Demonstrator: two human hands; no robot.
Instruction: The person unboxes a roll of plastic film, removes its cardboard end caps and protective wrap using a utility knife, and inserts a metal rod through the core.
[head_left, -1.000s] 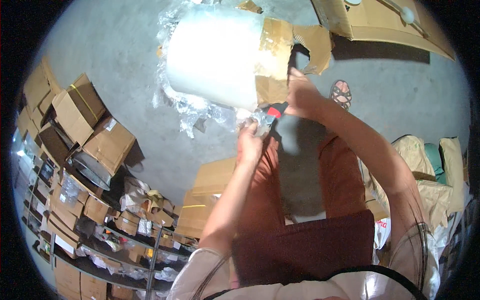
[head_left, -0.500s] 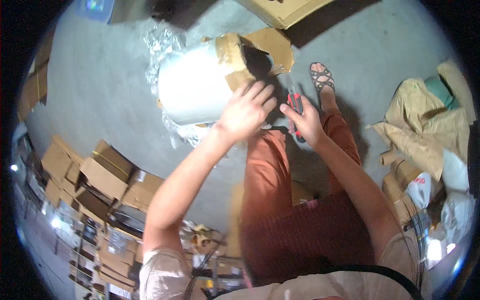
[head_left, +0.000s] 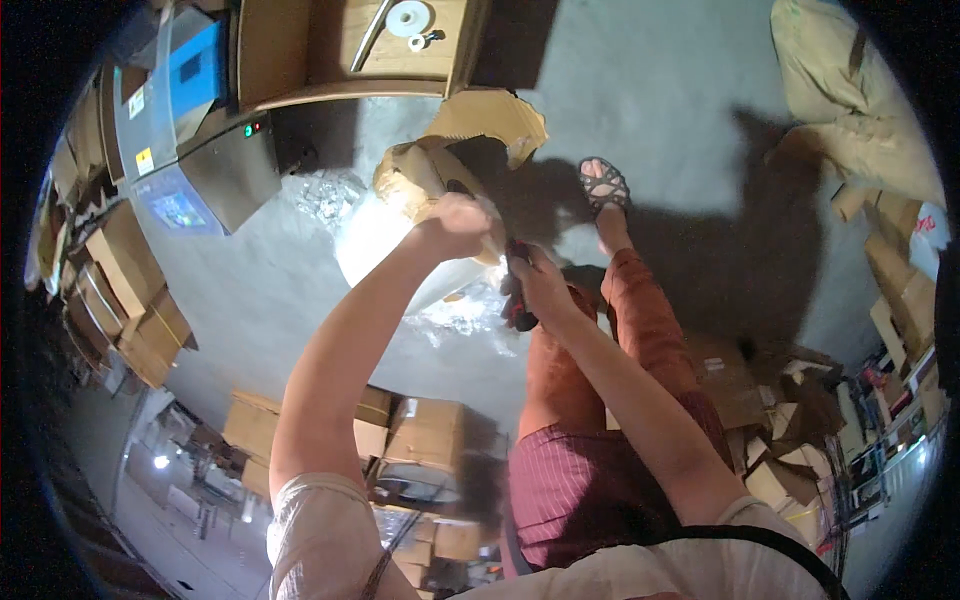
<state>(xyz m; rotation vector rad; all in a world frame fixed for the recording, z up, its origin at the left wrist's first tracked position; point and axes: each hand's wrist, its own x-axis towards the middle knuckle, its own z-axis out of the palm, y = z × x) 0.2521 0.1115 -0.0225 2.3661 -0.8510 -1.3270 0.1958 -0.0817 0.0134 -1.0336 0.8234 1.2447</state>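
A large white roll (head_left: 375, 240) lies on the floor in front of me. Torn brown cardboard (head_left: 405, 180) wraps its far end, and a loose cardboard flap (head_left: 485, 118) spreads out beyond. My left hand (head_left: 458, 222) is at the cardboard edge, its fingers curled around it and somewhat blurred. Close by on the right, my right hand (head_left: 543, 285) is closed around a red and black utility knife (head_left: 519, 305). The knife's front end is beside the roll's rim; its blade does not show clearly.
Crumpled clear plastic (head_left: 330, 195) lies beside the roll. A wooden crate (head_left: 350, 60) holding a metal rod and a white disc stands beyond, with a grey machine (head_left: 215, 170) to its left. Cardboard boxes (head_left: 425, 440) are nearer, and brown paper sacks (head_left: 830, 70) lie far right.
My view has swung, bringing the crate and machine into sight. My right hand has brought the knife closer to the roll and my left hand. The left hand stays at the cardboard edge.
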